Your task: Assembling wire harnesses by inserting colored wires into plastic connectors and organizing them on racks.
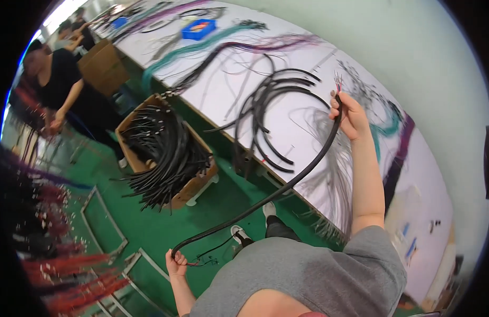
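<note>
A long, thick black cable (260, 203) hangs in a shallow curve between my two hands. My right hand (351, 117), raised over the table at the right, is closed round its upper end, and thin stripped wires (338, 82) fan out above the fingers. Low at the left, my left hand (176, 263) is closed round the lower part, where the cable bends sharply over. Thin dark wires with small ends (205, 260) hang beside that hand. Loosely coiled black cables (257, 113) lie on the white table (202, 105) left of my right hand.
A cardboard box (183, 198) full of black cables stands on the green floor. Grey wires (334, 185), teal and purple bundles and a blue bin (199, 29) lie on the table. Metal frames (104, 222) and hanging red wires (80, 293) are at left. A person (70, 84) works beyond.
</note>
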The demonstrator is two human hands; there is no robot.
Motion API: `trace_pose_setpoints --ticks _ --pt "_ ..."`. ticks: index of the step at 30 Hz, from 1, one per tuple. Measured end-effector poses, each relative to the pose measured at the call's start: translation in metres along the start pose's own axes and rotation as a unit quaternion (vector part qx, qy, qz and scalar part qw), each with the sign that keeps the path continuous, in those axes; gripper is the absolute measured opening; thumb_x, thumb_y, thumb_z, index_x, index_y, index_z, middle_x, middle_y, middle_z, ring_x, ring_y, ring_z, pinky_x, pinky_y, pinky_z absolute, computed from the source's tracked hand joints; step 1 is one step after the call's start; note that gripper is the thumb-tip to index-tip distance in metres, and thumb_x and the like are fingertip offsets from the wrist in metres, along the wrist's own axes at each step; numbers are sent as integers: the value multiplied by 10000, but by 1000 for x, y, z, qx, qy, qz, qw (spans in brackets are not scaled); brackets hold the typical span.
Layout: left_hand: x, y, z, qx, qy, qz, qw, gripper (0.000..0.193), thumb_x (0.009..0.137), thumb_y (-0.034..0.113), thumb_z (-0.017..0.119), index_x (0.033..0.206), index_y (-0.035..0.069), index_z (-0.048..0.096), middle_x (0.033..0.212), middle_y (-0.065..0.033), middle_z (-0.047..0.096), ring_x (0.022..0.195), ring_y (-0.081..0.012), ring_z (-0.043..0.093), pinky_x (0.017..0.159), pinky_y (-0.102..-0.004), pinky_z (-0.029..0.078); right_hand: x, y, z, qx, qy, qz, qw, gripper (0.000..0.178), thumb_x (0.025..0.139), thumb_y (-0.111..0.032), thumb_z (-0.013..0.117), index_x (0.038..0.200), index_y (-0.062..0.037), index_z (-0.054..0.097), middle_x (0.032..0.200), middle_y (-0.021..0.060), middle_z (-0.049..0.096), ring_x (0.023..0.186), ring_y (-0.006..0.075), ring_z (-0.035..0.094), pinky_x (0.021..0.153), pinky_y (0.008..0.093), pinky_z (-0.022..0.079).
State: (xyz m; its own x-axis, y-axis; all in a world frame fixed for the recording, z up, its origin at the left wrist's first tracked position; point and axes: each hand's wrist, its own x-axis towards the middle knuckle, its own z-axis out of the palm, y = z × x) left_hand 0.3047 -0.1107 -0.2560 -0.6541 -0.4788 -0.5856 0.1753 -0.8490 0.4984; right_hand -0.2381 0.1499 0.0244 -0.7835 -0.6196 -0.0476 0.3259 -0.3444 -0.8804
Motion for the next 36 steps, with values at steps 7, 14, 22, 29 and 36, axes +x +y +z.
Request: trace_pose_setpoints --ticks 7,14,22,29,36 --pt "104 -37 29 865 100 56 488 417 757 355 498 981 5 541 984 -181 553 940 -303 520 776 -389 412 -112 -22 55 -382 17 -27 924 127 729 -98 578 742 27 600 710 12 555 674 61 470 631 190 357" --pt "-25 -95 421 376 -547 48 746 279 814 107 373 1056 -25 416 753 -117 541 675 -199 517 628 -301 409 -167 19 58 -355 -1 -12 935 140 733 -79 577 653 28 537 646 16 493 576 54 453 494 198 351" --pt "-30 -260 384 518 -513 191 657 149 832 140 405 855 -5 433 651 -198 486 627 -381 474 533 -390 366 -198 -140 -71 -278 199 -260 903 186 819 -129 489 814 43 559 717 92 578 522 68 448 488 168 352" --pt "-83 -332 461 319 -634 -295 640 479 858 415 342 1102 7 407 746 -30 486 619 -87 431 649 -231 369 -256 -222 -223 -166 262 -268 912 163 831 -88 474 915 47 504 848 71 530 564 24 388 491 127 325" --pt "-97 -377 532 268 -559 -297 726 258 873 210 401 985 3 507 612 -25 468 542 -88 395 533 -216 337 -272 -136 -277 -123 254 -130 950 375 879 -338 348 864 -16 539 820 90 583 726 155 537 638 276 415"
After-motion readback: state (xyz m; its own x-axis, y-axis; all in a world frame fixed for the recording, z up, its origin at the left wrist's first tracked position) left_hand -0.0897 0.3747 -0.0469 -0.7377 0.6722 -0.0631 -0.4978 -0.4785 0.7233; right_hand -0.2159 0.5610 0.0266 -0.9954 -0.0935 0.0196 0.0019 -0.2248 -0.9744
